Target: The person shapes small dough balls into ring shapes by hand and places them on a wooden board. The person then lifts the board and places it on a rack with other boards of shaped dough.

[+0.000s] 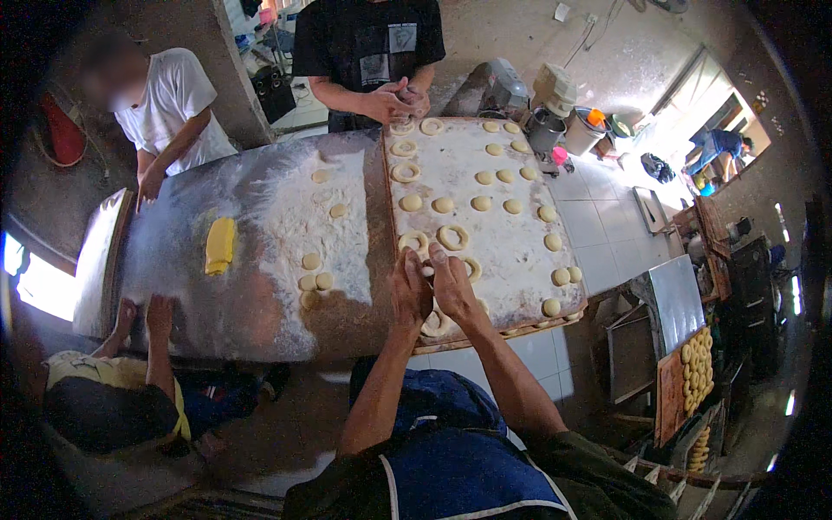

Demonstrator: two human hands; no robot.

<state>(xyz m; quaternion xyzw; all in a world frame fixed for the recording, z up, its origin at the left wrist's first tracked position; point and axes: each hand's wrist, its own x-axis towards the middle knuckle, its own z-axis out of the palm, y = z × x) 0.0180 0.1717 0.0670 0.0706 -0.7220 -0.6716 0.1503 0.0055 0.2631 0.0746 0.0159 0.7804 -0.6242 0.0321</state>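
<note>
My left hand (411,293) and my right hand (454,288) are together over the near left part of a floured wooden board (516,260). Their fingers are closed around a small piece of dough (427,271), mostly covered by them. Just beyond my fingertips lie two dough rings, one ring (452,227) by the right hand and another ring (413,234) by the left. More rings are partly hidden under my hands, one ring (436,324) near the front edge. Round dough balls (443,205) sit in loose rows across the board's middle and right side.
Left of the board, a dark table (182,260) carries a yellow slab (220,245) and several dough balls (324,281) on flour. A person in black (368,52) works opposite; others stand at the left. A rack at right holds a tray of dough rings (698,368).
</note>
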